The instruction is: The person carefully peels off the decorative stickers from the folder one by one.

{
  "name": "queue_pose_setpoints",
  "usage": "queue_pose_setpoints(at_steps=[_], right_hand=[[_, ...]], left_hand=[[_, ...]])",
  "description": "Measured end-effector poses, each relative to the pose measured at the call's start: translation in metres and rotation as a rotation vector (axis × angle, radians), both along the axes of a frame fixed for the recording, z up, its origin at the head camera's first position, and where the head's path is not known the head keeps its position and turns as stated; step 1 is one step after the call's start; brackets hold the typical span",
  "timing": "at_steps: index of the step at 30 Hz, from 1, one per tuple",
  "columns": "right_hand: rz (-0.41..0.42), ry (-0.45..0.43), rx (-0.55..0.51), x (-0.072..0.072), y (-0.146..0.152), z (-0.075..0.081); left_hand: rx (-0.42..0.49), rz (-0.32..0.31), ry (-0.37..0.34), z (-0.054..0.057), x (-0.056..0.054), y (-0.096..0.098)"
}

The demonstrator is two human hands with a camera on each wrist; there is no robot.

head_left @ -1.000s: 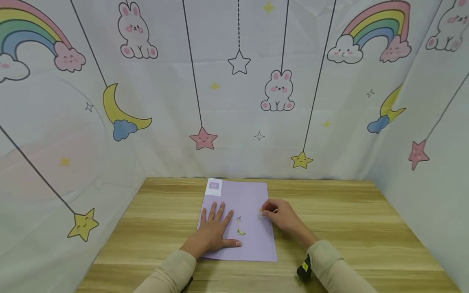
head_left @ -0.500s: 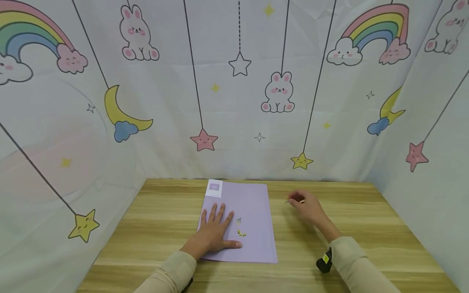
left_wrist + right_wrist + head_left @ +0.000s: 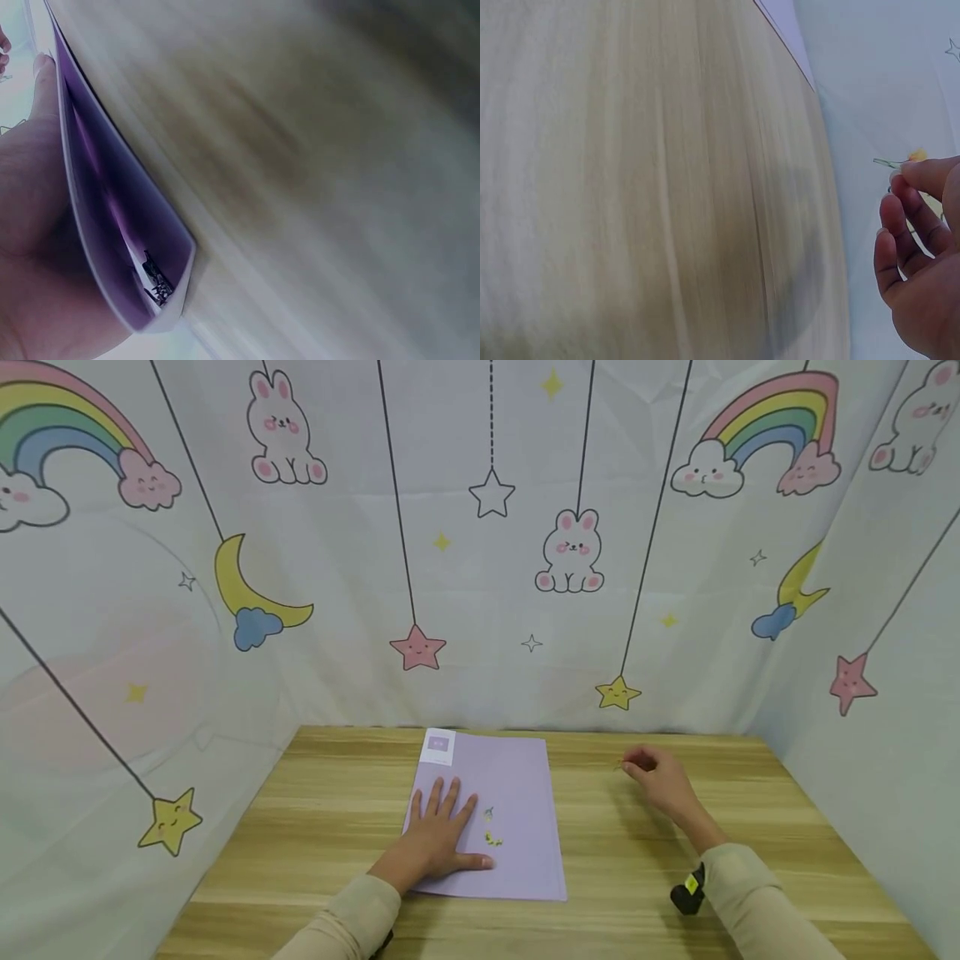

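A purple folder (image 3: pixel 517 777) lies on the wooden table, a white label (image 3: pixel 437 757) at its upper left corner. My left hand (image 3: pixel 437 839) rests flat on it, fingers spread. Beside that hand, a small blue-green piece (image 3: pixel 489 813) and a small yellow piece (image 3: pixel 492 839) lie on the cover. To the right of the folder, my right hand (image 3: pixel 663 783) is raised over the table. Between thumb and fingertip it pinches a tiny flower-shaped piece (image 3: pixel 917 155) with a yellow bloom and green stem; its material is hard to tell. The left wrist view shows the folder's edge (image 3: pixel 161 202) gaping beside the hand.
The wooden table (image 3: pixel 607 860) runs back to a white curtain (image 3: pixel 480 577) printed with rabbits, stars, moons and rainbows. The curtain also encloses both sides. A black device (image 3: pixel 687 893) is strapped at the right sleeve.
My right hand has moved right, away from the folder, with the flower-shaped piece still pinched. The left hand has stayed on the folder.
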State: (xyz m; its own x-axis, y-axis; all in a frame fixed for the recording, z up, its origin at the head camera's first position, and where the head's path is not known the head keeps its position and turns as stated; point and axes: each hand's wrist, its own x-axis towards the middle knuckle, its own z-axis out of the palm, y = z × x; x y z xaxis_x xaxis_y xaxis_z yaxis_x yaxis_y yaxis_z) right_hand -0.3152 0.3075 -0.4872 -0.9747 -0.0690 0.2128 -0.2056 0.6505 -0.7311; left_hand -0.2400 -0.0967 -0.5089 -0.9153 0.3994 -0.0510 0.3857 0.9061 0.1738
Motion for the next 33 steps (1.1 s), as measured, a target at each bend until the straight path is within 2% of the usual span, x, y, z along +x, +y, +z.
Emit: queue_pose_setpoints(at_steps=[13, 23, 33], right_hand=[[-0.020, 0.035, 0.047, -0.003, 0.023, 0.005], [-0.021, 0.059, -0.030, -0.006, 0.037, 0.000], [-0.050, 0.034, -0.004, -0.003, 0.044, -0.007]], left_hand=[[-0.019, 0.000, -0.003, 0.001, 0.001, -0.001], [0.001, -0.006, -0.013, 0.007, 0.000, 0.000], [0.004, -0.010, -0.015, 0.001, -0.001, -0.001]])
